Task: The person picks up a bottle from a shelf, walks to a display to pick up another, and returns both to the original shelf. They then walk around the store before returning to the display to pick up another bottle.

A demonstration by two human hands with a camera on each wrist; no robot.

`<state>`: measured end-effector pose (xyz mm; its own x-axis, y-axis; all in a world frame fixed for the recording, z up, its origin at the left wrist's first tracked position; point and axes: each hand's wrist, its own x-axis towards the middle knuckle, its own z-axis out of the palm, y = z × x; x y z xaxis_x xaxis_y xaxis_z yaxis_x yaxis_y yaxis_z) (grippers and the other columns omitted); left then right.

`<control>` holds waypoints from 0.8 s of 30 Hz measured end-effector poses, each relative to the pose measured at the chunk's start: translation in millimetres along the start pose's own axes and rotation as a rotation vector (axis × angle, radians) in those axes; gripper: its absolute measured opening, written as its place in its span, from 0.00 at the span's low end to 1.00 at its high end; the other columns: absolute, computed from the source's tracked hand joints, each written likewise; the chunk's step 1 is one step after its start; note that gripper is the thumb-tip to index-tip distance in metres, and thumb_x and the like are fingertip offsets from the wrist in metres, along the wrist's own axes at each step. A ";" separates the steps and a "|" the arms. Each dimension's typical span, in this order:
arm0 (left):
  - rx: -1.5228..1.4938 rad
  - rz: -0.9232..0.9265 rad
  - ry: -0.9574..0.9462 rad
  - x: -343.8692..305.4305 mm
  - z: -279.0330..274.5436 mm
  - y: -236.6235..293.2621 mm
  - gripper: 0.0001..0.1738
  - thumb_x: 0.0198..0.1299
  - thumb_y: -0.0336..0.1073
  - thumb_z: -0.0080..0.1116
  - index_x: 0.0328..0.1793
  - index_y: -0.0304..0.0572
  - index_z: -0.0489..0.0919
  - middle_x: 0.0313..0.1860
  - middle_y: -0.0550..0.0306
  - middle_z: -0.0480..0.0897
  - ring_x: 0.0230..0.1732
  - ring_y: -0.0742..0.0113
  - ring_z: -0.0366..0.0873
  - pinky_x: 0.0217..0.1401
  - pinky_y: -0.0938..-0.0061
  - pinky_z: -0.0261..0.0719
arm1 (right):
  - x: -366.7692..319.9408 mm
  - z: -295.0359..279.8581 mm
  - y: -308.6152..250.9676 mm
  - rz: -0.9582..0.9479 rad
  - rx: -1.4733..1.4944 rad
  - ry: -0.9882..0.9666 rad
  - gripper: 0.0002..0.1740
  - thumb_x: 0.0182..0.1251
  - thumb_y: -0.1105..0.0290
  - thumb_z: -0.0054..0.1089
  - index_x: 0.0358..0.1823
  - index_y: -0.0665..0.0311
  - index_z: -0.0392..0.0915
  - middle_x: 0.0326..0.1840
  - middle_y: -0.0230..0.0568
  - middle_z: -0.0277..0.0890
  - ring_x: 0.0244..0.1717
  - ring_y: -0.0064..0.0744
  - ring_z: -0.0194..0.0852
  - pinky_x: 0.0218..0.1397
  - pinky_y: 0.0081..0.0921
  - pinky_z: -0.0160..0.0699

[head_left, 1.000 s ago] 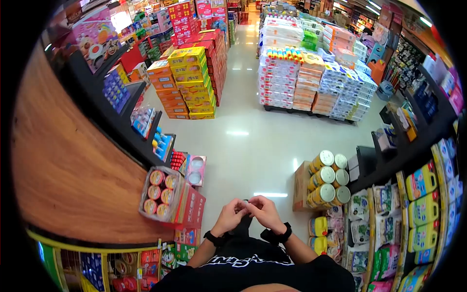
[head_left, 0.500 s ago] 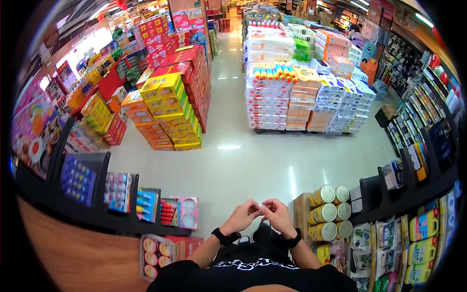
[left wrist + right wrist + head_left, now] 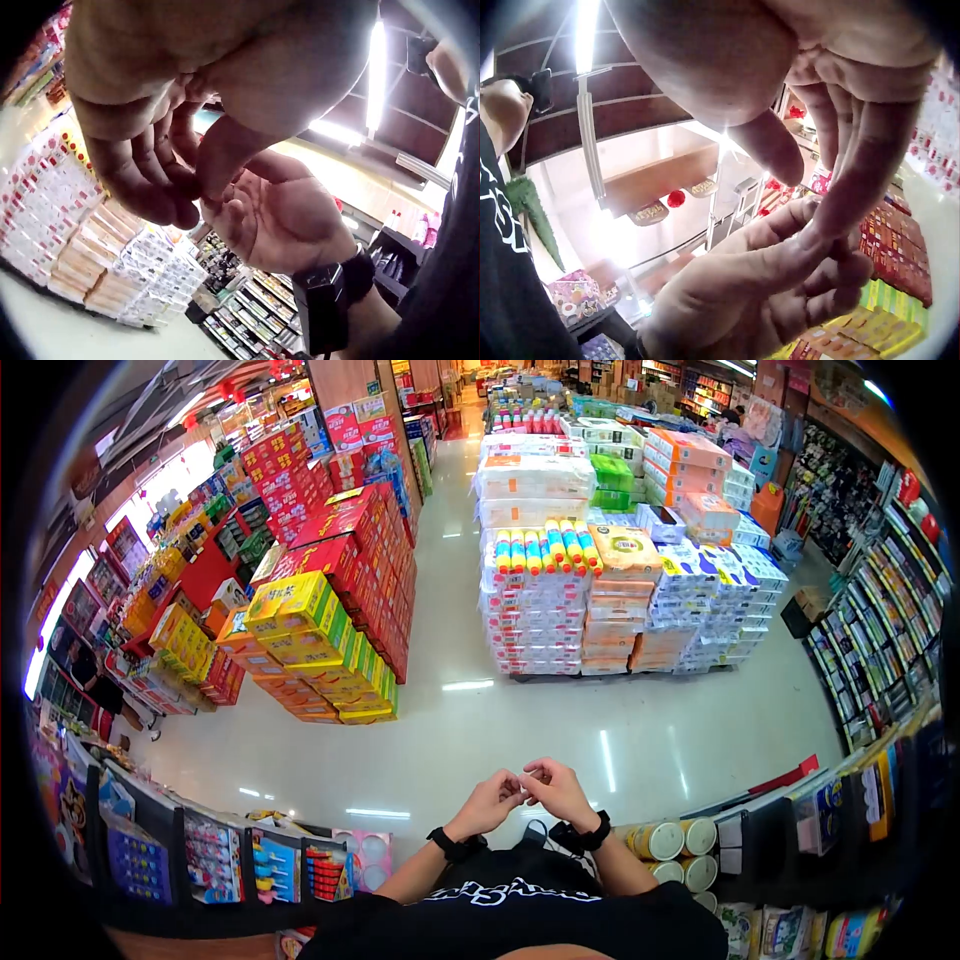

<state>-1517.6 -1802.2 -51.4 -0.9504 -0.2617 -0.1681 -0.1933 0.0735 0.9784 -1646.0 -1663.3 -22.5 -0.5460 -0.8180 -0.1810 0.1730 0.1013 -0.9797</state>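
Observation:
In the head view my left hand [image 3: 488,805] and my right hand [image 3: 556,792] meet at the fingertips in front of a black shirt. Both have loosely curled fingers, and no object shows between them. The left wrist view has my left hand [image 3: 150,97] large at the top, its fingertips against my right hand [image 3: 281,217]. Seen from the right wrist, the index finger of my right hand [image 3: 840,67] touches the fingertips of my left hand [image 3: 742,292], while the right thumb stands apart. Each wrist bears a black band.
Yellow and red cartons [image 3: 310,630] stand in a stack ahead on the left, packs of tissue [image 3: 540,620] ahead on the right. Pale floor [image 3: 500,730] runs between them. Low shelves [image 3: 240,860] curve along the near left; large cans [image 3: 660,840] stand right of the hands.
The view has shifted, with the front shelves and cans now lower in the frame and the stacks nearer. Both hands stay together in front of the body, their fingers slightly moved.

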 end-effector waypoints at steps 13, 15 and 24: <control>-0.274 -0.055 0.051 211.0 -76.4 2.9 0.06 0.71 0.24 0.56 0.49 0.34 0.70 0.40 0.54 0.82 0.42 0.70 0.82 0.44 0.74 0.81 | 215.4 -66.7 -31.4 -0.042 -0.132 0.040 0.15 0.70 0.68 0.65 0.50 0.73 0.78 0.33 0.41 0.84 0.32 0.25 0.84 0.34 0.23 0.83; -0.232 -0.145 -0.076 251.4 -99.5 12.4 0.06 0.71 0.23 0.53 0.50 0.34 0.70 0.42 0.51 0.83 0.44 0.68 0.83 0.48 0.72 0.83 | 252.1 -77.9 -39.0 -0.019 -0.168 0.058 0.16 0.69 0.68 0.66 0.50 0.73 0.78 0.33 0.43 0.84 0.31 0.27 0.85 0.35 0.24 0.84; 0.103 0.044 -0.198 435.9 -168.9 25.9 0.10 0.68 0.28 0.60 0.53 0.35 0.76 0.37 0.58 0.82 0.41 0.72 0.79 0.44 0.72 0.79 | 399.2 -134.9 -67.6 -0.051 -0.321 0.256 0.25 0.68 0.65 0.68 0.60 0.72 0.74 0.39 0.49 0.84 0.35 0.36 0.88 0.38 0.30 0.85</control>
<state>-1895.8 -2076.9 -79.0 -0.9858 -0.0633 -0.1557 -0.1648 0.1815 0.9695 -1986.2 -1920.3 -40.1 -0.7406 -0.6634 -0.1072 -0.1018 0.2684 -0.9579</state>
